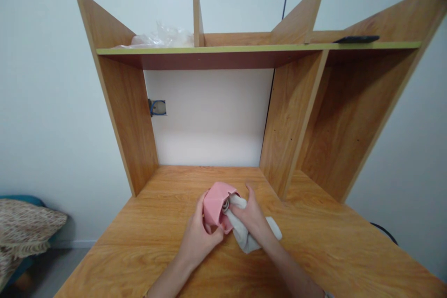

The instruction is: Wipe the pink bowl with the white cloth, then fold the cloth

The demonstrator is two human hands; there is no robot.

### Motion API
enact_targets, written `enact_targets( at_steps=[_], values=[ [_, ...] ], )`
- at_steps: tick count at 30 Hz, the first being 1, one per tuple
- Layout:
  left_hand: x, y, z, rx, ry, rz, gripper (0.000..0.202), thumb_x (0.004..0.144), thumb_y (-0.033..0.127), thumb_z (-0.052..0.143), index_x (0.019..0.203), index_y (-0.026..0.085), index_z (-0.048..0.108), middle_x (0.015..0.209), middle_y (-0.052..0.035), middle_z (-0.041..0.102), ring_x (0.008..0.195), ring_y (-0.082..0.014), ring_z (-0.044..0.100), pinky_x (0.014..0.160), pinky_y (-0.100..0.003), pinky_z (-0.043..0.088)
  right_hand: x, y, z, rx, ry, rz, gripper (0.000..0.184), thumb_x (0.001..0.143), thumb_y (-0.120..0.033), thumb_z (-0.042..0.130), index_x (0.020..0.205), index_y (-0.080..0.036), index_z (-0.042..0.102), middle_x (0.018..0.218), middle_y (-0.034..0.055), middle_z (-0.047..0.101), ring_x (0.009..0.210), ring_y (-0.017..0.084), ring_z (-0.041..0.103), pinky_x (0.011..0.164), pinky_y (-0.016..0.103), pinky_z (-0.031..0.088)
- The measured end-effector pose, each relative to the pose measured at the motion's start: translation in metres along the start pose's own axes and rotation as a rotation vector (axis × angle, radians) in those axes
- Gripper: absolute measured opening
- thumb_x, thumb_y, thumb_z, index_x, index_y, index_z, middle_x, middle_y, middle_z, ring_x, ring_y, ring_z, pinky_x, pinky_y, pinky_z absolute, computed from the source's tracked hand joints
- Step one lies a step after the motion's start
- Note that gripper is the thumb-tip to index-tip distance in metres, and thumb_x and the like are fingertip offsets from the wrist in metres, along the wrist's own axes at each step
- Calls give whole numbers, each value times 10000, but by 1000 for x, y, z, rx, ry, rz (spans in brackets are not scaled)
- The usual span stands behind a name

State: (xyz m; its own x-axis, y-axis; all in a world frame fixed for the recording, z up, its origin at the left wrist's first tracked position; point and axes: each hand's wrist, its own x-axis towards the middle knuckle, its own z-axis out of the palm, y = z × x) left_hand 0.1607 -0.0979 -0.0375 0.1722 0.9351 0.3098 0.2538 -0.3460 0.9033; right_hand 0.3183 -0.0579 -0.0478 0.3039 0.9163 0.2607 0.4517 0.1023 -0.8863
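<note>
A pink cup (215, 205) lies tipped on its side at the near middle of the wooden desk (331, 251), just in front of the person. Its opening is turned to the right, toward the other hand, and in this way the inside can be reached from the side. The left hand (200, 237) is closed around the cup from the near left side. The fingers wrap the lower wall and the thumb lies along the near edge, so the cup cannot roll on the desk. The right hand (252, 219) grips a pale grey cloth (242, 237). Its fingers are bent and press one end of the cloth into the mouth of the cup, with the thumb raised toward the far side. The rest of the cloth hangs out under the palm and lies on the desk to the right. Both forearms come in from the near edge and meet at the cup, with the wrists low and close to the wood. Far above, on the left of the upper shelf (244, 49), a crumpled clear plastic bag (160, 38) rests. A flat dark object (356, 38) lies on its right part; what it is I cannot tell.
</note>
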Motion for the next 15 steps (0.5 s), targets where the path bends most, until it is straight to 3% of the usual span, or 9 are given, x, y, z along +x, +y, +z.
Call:
enact_targets(
  at_steps=[4,8,11,15],
  values=[
    [-2,9,-7,171,-14,48,757,632,215,591,1315,185,265,1133,-83,559,908,-206,557,802,-305,435,-3,-15,-17,-232,24,-47,826,649,-346,610,1345,-133,220,704,45,624,651,222,607,552,268,397],
    [-1,9,-14,239,-11,12,719,644,253,570,1312,188,310,1166,-86,557,1029,-248,524,912,-357,371,-10,-20,-17,-286,-72,-95,817,670,-287,583,1368,-154,179,537,-24,563,529,196,571,489,242,347],
    [3,1,-17,212,23,-12,687,697,300,540,1328,183,294,1220,-90,518,1097,-246,483,951,-369,339,-12,-17,-13,-167,-119,-96,789,676,-224,546,1367,-163,171,643,-7,614,599,183,589,548,248,401],
    [8,-9,-10,8,78,-35,729,771,422,503,1365,162,171,1303,-118,422,1149,-217,442,944,-331,359,-10,-11,-9,-104,-97,-79,739,685,-193,489,1360,-152,191,839,43,652,730,190,611,643,275,453]
  ],
)
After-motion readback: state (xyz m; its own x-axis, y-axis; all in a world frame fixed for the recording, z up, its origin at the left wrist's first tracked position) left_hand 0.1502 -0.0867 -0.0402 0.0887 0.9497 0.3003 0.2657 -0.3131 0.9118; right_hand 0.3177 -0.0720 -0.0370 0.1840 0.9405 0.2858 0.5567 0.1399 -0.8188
